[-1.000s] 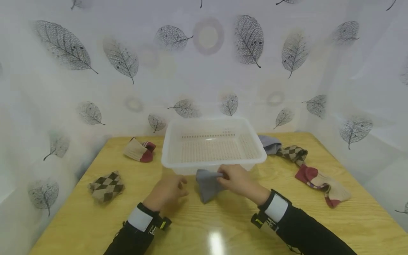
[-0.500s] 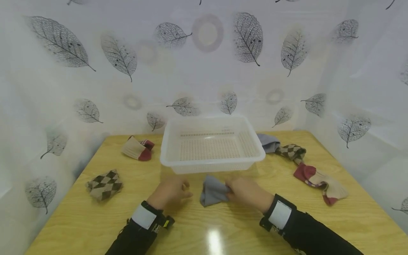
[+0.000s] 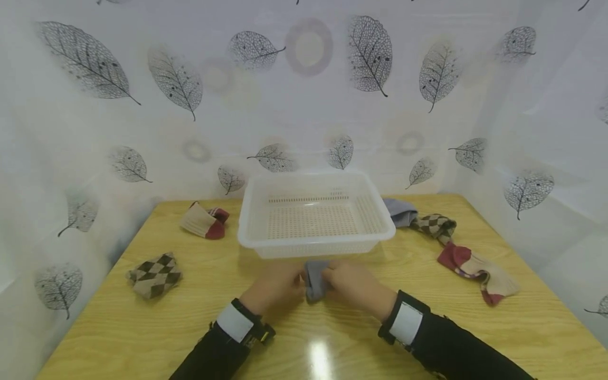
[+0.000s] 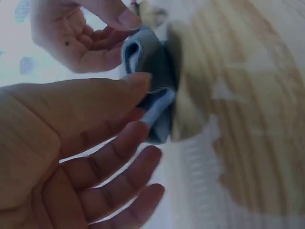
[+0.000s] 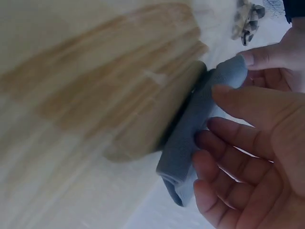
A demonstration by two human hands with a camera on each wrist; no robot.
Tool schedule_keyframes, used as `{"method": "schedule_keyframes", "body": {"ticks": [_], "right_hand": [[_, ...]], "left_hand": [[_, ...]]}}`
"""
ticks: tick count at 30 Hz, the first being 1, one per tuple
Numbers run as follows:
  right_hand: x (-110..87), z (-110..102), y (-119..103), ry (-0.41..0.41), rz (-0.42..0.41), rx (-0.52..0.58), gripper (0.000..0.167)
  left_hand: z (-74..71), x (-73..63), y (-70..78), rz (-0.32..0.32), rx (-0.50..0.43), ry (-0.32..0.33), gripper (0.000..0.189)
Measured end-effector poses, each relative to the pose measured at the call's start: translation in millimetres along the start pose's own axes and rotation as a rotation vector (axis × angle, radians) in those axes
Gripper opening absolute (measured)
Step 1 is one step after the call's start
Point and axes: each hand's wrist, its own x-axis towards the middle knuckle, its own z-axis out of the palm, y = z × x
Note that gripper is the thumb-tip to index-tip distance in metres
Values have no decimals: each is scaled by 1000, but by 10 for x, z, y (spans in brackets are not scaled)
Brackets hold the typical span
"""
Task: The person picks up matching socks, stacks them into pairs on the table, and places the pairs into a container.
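Note:
A folded grey sock (image 3: 315,282) is between my two hands, close over the table in front of the basket. My left hand (image 3: 274,286) pinches its left edge with thumb and forefinger; the other fingers (image 4: 126,183) are loosely bent. From the other side my right hand (image 3: 357,289) holds it, the thumb on one face and fingertips against the other. Seen from the right wrist, the sock (image 5: 195,124) is a narrow, layered strip. The left wrist view shows a looped fold at the end of the sock (image 4: 151,52) near the right hand.
A white perforated basket (image 3: 315,244) stands behind the hands. On the left lie a checkered sock (image 3: 155,275) and a beige-and-red sock (image 3: 203,220). To the right are a grey sock (image 3: 401,212), another checkered sock (image 3: 436,227) and a beige-and-red one (image 3: 499,279).
The grey sock has come down from near the basket rim and is folded narrower. My left hand has moved right to take its edge; my right hand lowered, then shifted slightly left.

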Motion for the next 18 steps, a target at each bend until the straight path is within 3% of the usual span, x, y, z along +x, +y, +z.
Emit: {"method": "schedule_keyframes", "body": {"ticks": [5, 10, 12, 16, 18], "right_hand": [[50, 107, -1, -23, -40, -62, 17], [91, 159, 23, -31, -53, -16, 14], [91, 137, 44, -42, -56, 54, 16], [63, 1, 131, -67, -29, 297, 19], [43, -91, 203, -51, -3, 441, 15]], "left_hand": [[74, 29, 32, 80, 30, -2, 7], [83, 44, 87, 113, 89, -6, 20], [65, 39, 101, 87, 61, -6, 22], [-25, 4, 99, 1, -131, -24, 21], [-94, -8, 93, -10, -199, -16, 19]]}}
